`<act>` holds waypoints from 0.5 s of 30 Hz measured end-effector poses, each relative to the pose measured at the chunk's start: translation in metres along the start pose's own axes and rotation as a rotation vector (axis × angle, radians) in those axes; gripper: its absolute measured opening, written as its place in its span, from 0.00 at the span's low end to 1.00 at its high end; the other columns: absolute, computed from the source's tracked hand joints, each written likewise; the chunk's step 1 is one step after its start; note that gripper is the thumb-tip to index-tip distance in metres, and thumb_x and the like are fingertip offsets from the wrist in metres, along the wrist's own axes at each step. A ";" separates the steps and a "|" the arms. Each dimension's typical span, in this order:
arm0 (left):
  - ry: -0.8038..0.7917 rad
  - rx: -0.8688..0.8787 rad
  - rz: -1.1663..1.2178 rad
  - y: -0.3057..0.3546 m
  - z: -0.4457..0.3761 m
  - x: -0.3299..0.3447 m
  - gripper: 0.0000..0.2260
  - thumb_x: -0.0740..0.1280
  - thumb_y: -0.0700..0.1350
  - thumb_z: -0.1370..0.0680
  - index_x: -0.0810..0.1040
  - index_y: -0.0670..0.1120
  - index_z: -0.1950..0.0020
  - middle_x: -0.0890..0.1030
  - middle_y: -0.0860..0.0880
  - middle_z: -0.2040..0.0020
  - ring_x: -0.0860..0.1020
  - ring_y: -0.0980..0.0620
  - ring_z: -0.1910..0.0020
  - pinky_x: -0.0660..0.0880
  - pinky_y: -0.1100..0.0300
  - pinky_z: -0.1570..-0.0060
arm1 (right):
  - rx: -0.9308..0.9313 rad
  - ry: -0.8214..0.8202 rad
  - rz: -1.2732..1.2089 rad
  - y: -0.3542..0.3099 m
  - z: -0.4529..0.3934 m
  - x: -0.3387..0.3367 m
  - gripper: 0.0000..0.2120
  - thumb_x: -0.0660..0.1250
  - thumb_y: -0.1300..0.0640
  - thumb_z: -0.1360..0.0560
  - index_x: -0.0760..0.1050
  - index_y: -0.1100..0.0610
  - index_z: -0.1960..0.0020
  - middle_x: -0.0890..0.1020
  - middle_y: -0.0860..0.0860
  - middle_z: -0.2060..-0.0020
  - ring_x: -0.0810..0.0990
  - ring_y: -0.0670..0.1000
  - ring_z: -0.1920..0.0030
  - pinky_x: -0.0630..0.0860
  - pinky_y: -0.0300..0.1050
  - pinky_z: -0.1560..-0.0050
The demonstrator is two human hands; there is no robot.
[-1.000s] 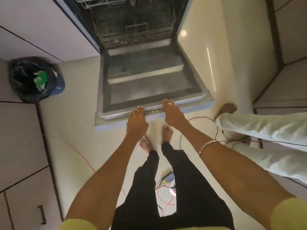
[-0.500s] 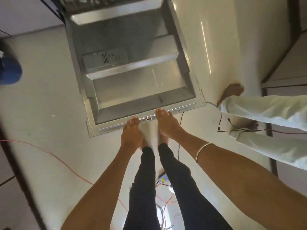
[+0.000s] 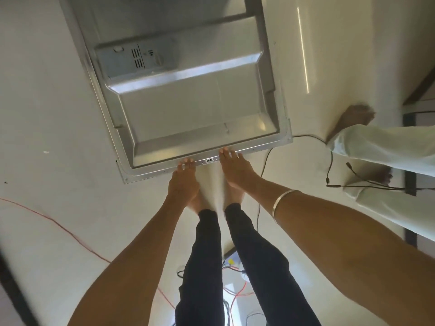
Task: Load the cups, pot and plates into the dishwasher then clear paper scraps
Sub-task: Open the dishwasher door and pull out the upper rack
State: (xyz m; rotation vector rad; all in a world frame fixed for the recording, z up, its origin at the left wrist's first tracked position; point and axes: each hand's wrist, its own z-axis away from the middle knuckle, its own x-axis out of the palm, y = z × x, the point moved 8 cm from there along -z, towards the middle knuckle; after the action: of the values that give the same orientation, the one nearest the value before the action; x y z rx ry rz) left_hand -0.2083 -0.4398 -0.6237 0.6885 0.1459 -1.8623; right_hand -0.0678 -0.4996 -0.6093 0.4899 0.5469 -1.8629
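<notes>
Where door edge (image 3: 164,170) ends, both hands.

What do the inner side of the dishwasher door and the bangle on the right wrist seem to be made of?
Dishwasher door: its inner panel looks like brushed stainless steel, grey with soft bright reflections along the pressed ridges. The detergent unit looks like matte grey plastic. Bangle: probably polished silver-coloured metal, thin with a bright shine; the exact metal cannot be told.

hands: left (image 3: 183,184), right (image 3: 235,169) | touching dishwasher door (image 3: 188,109) edge (open)
</notes>
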 end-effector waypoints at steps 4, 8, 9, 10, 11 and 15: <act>0.015 -0.014 -0.010 0.000 0.001 0.003 0.30 0.55 0.37 0.19 0.46 0.47 0.19 0.47 0.46 0.19 0.57 0.42 0.22 0.66 0.48 0.32 | 0.008 -0.014 -0.016 0.002 -0.004 0.002 0.34 0.57 0.66 0.19 0.40 0.65 0.21 0.46 0.61 0.21 0.48 0.60 0.21 0.53 0.55 0.22; -0.026 -0.012 -0.026 0.005 0.002 -0.005 0.31 0.56 0.37 0.19 0.45 0.46 0.19 0.46 0.45 0.19 0.54 0.40 0.22 0.65 0.46 0.30 | 0.007 -0.054 -0.040 0.005 0.000 -0.007 0.34 0.57 0.65 0.19 0.42 0.63 0.20 0.47 0.59 0.20 0.49 0.58 0.21 0.55 0.56 0.23; -0.030 -0.017 -0.020 0.007 0.004 -0.008 0.31 0.56 0.37 0.19 0.45 0.46 0.19 0.46 0.44 0.19 0.54 0.40 0.22 0.64 0.46 0.29 | 0.013 -0.056 -0.045 0.006 0.001 -0.008 0.34 0.57 0.64 0.19 0.42 0.63 0.20 0.47 0.59 0.20 0.50 0.58 0.21 0.56 0.57 0.23; -0.028 -0.020 -0.014 0.009 0.006 -0.012 0.31 0.55 0.37 0.19 0.45 0.46 0.19 0.46 0.44 0.19 0.54 0.40 0.22 0.63 0.47 0.29 | 0.024 -0.055 -0.058 0.005 0.002 -0.009 0.34 0.58 0.64 0.20 0.43 0.62 0.20 0.48 0.58 0.20 0.51 0.59 0.21 0.58 0.58 0.24; -0.025 -0.023 -0.011 0.013 0.010 -0.017 0.31 0.55 0.36 0.19 0.46 0.45 0.19 0.46 0.43 0.19 0.54 0.40 0.22 0.62 0.47 0.29 | 0.038 -0.056 -0.088 0.004 0.003 -0.010 0.34 0.58 0.64 0.20 0.44 0.62 0.20 0.48 0.57 0.20 0.52 0.59 0.21 0.59 0.59 0.25; 0.011 -0.058 0.042 0.020 0.015 -0.032 0.25 0.56 0.38 0.19 0.56 0.41 0.21 0.59 0.40 0.22 0.63 0.40 0.25 0.65 0.49 0.30 | 0.111 -0.044 -0.283 0.003 0.016 -0.010 0.34 0.56 0.66 0.20 0.43 0.60 0.19 0.46 0.55 0.20 0.46 0.58 0.20 0.53 0.59 0.22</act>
State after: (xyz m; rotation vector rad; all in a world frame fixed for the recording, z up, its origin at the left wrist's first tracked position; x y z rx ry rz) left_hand -0.1884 -0.4284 -0.5902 0.6567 0.1906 -1.8073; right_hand -0.0631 -0.5027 -0.5909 0.4612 0.5053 -2.1783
